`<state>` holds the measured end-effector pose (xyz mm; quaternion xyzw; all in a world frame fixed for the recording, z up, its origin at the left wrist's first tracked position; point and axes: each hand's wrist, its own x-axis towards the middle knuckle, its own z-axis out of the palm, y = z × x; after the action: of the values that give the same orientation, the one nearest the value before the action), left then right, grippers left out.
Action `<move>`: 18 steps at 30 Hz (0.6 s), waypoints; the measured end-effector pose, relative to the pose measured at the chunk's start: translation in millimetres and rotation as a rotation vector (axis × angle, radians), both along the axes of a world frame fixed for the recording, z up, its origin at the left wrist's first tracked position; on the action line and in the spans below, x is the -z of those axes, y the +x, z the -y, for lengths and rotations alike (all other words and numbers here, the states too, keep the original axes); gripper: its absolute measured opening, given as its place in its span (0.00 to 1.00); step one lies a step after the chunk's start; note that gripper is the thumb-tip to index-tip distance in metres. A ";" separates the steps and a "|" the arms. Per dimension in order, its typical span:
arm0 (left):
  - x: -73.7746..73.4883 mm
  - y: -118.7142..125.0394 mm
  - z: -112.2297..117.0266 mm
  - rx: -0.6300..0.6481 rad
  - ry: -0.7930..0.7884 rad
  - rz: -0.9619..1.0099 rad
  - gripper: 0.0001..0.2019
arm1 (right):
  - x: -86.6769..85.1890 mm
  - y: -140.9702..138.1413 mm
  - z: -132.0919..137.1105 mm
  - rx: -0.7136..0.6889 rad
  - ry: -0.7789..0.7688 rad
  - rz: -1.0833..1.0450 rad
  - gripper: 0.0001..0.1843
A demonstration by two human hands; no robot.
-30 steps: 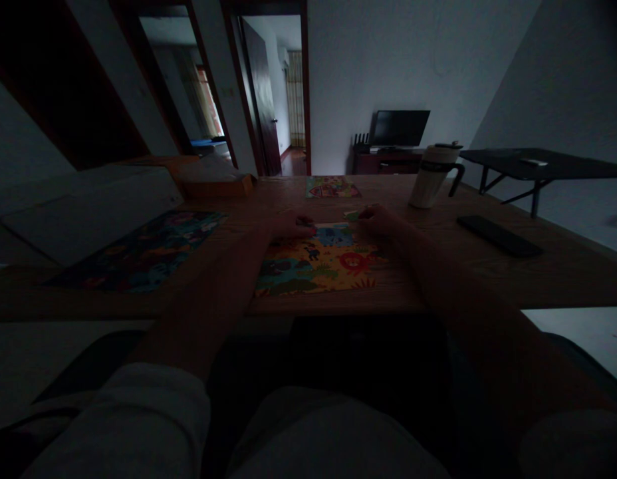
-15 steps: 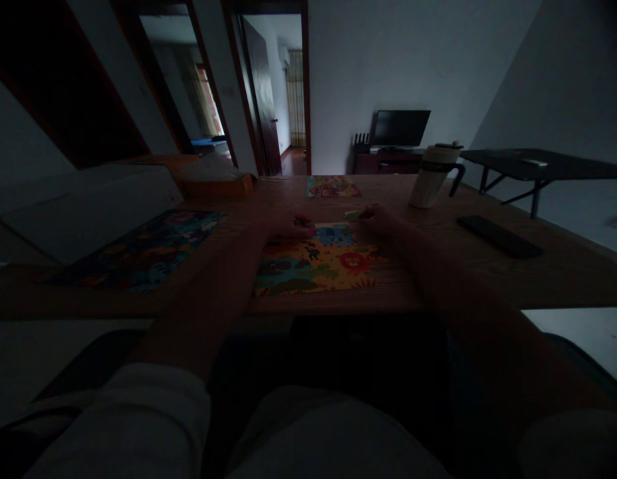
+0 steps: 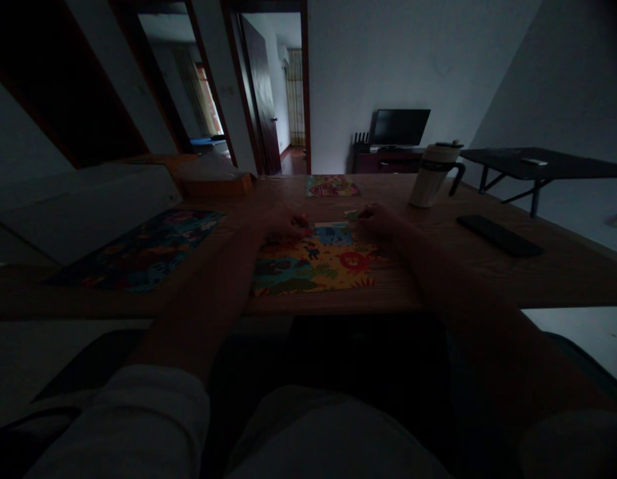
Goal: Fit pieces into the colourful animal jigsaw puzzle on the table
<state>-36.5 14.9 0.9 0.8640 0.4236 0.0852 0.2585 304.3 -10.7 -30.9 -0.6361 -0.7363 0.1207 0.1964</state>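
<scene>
From my feed the room is dim, but I can make out the left hand (image 3: 284, 225) resting at the top left edge of a colourful animal jigsaw puzzle (image 3: 316, 261), which lies flat on the wooden tabletop (image 3: 538, 279) near its front edge. The left hand's fingers (image 3: 299, 221) are curled down onto the puzzle's edge, but I cannot tell whether they are pinching anything. The right hand (image 3: 381, 221) sits just beyond the puzzle's top right corner, its fingers (image 3: 367, 213) drawn together right beside a small puzzle piece (image 3: 352, 215); in this light I cannot tell whether they grip it. To the left of the puzzle lies a dark, patterned picture puzzle (image 3: 139, 250), with the left forearm (image 3: 216, 286) passing between the two. Beyond the puzzle is a smaller picture puzzle (image 3: 332, 186). Further right stand a travel mug with a handle (image 3: 431, 176) and a black remote control (image 3: 498, 235). Beyond the puzzle, to the left, sits an orange box (image 3: 216, 185), and well past the tabletop on the right is a black folding table (image 3: 532, 163).
</scene>
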 end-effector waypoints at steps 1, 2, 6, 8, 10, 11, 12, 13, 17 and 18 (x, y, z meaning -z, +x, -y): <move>-0.3 0.5 0.4 -0.003 -0.005 0.005 0.22 | 0.4 0.1 -0.1 0.006 -0.001 -0.005 0.12; -0.8 1.2 1.1 -0.009 -0.013 0.009 0.21 | 0.6 0.1 -0.2 0.010 -0.003 -0.008 0.12; -4.1 4.7 4.0 -0.046 -0.074 0.020 0.22 | 0.6 -0.5 -0.1 0.008 -0.012 -0.006 0.12; -5.7 5.8 5.3 -0.038 -0.071 0.016 0.22 | 0.6 -0.7 0.1 0.018 -0.018 -0.003 0.13; -6.9 6.1 7.0 -0.033 -0.048 0.005 0.22 | 1.2 -0.5 -0.4 0.018 -0.016 -0.008 0.14; -7.3 6.1 8.0 -0.033 -0.045 -0.002 0.22 | 1.7 -0.1 -0.9 0.014 -0.016 -0.012 0.14; -7.6 6.0 9.1 -0.031 -0.047 -0.009 0.22 | 2.3 0.2 -1.6 0.009 -0.018 -0.017 0.13; -8.0 5.6 10.0 -0.030 -0.050 -0.013 0.22 | 2.7 0.6 -2.3 0.004 -0.020 -0.022 0.13; -9.8 1.4 9.1 -0.042 -0.041 -0.042 0.25 | 2.6 1.3 -3.4 -0.002 -0.011 -0.030 0.12; -10.4 -0.2 7.4 -0.062 -0.022 -0.052 0.26 | 2.1 1.1 -3.0 -0.002 -0.015 -0.029 0.12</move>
<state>-36.7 7.5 11.3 0.8493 0.4579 0.0660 0.2542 305.4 -7.7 -33.0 -0.6349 -0.7333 0.1355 0.2021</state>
